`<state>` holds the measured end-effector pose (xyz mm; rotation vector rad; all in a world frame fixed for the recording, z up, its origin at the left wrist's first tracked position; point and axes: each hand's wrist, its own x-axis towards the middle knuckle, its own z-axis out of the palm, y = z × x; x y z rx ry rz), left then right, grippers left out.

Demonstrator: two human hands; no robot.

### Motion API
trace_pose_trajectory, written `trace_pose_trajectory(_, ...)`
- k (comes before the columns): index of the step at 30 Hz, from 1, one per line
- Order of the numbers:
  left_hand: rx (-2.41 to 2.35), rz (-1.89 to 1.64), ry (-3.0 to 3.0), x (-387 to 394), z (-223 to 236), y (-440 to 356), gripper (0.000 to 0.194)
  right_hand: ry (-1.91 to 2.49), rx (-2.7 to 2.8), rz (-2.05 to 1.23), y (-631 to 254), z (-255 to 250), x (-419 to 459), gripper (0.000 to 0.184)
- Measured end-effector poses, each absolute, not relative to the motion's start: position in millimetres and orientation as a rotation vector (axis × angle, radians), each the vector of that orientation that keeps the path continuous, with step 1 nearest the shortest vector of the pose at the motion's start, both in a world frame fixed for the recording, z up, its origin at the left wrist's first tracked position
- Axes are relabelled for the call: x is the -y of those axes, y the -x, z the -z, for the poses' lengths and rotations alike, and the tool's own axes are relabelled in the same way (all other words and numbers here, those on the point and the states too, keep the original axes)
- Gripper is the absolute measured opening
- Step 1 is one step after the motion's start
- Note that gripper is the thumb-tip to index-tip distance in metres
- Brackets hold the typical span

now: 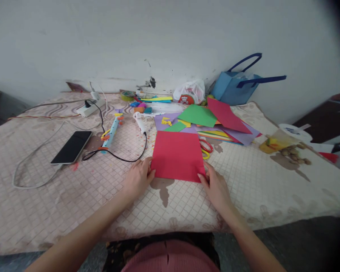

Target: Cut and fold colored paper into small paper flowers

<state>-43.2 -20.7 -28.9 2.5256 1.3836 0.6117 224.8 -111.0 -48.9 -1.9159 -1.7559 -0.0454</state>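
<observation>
A red sheet of craft paper (177,155) lies in front of me on the patterned tablecloth. My left hand (140,174) pinches its near left corner between thumb and fingers. At the near right corner, my right hand (215,183) grips the sheet the same way. Handles of scissors (206,147), red and yellow, poke out by the sheet's right edge; their blades are hidden. Just beyond the sheet are purple paper (161,124) and small yellow cut pieces (166,121).
A white glue gun (141,122) with a black cable lies beyond my left hand. Further left are a phone (71,147) and a power strip (91,108). Coloured sheets (198,115), a blue bag (235,88) and a plastic cup (273,141) are to the right.
</observation>
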Motion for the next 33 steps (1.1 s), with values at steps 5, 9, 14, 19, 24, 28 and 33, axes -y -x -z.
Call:
trace_pose_trajectory(5, -1.388, -0.604, -2.535, 21.5, 28.5, 43.5, 0.032, 1.893, 1.768, 0.063, -225.3, 48.7, 110.6, 0.045)
trace_pose_trajectory(9, -1.405, -0.59, -2.529, 21.3, 28.6, 43.1, 0.032, 1.899, 1.766, 0.076, -224.5, 48.6, 110.9, 0.045)
trace_pose_trajectory(14, -1.422, -0.573, -2.505, 22.1, 25.4, 42.3, 0.032, 1.903, 1.746, 0.074, -223.0, 48.3, 111.3, 0.044)
trace_pose_trajectory(19, -1.415, -0.591, -2.492, 21.9, 25.5, 42.9, 0.032, 1.888, 1.745, 0.072, -223.9, 50.2, 111.1, 0.044)
trace_pose_trajectory(24, -1.373, -0.612, -2.48, 20.7, 25.5, 43.6, 0.032, 1.902, 1.705, 0.069, -222.5, 47.0, 111.2, 0.043)
trace_pose_trajectory(28, -1.399, -0.6, -2.464, 21.4, 24.5, 43.6, 0.033, 1.912, 1.701, 0.041, -221.1, 44.6, 111.5, 0.042)
trace_pose_trajectory(33, -1.394, -0.627, -2.468, 21.2, 27.4, 44.2, 0.033, 1.908, 1.702, 0.07, -221.2, 46.3, 111.3, 0.045)
